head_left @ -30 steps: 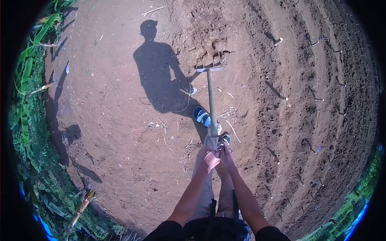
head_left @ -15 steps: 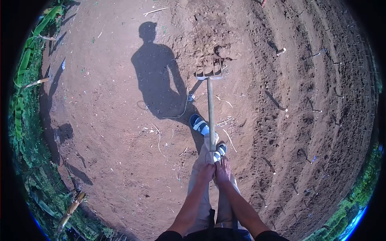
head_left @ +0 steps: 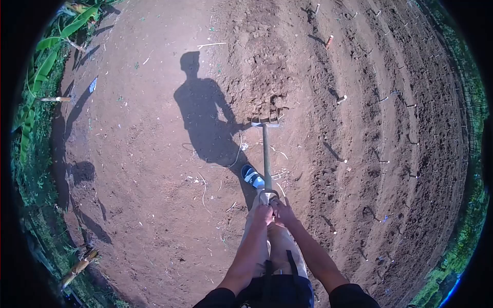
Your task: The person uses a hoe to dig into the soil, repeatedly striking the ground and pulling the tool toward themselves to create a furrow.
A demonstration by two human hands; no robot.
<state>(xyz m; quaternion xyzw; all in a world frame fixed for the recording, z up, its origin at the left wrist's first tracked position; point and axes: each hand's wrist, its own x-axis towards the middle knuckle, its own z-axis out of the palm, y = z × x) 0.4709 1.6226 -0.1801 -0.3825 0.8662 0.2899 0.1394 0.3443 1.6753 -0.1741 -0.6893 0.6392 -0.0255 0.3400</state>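
Observation:
A garden fork (head_left: 266,154) with a long wooden shaft stretches away in front of me. Its metal head (head_left: 265,123) rests at the edge of loosened soil, the tines partly hidden among clods. Both hands are at the near end of the shaft, close to my body. My left hand (head_left: 263,215) is closed around the handle. Right beside it, my right hand (head_left: 282,213) also grips the handle, its fingers partly hidden. A sandalled foot (head_left: 251,176) over a light sock stands just left of the shaft; the other foot is mostly hidden behind the hands.
Broken, cloddy soil (head_left: 264,66) continues beyond the fork. Furrowed rows with several short stakes (head_left: 342,99) run along the right. Smoother ground bearing my shadow (head_left: 205,113) lies left. Thin dry stalks (head_left: 204,187) are scattered nearby, and green plants (head_left: 46,66) border the left edge.
My view has tilted up and turned slightly, so the ground appears lower. The fork head appears nearer my hands and the shaft looks shorter. Both hands remain on the handle.

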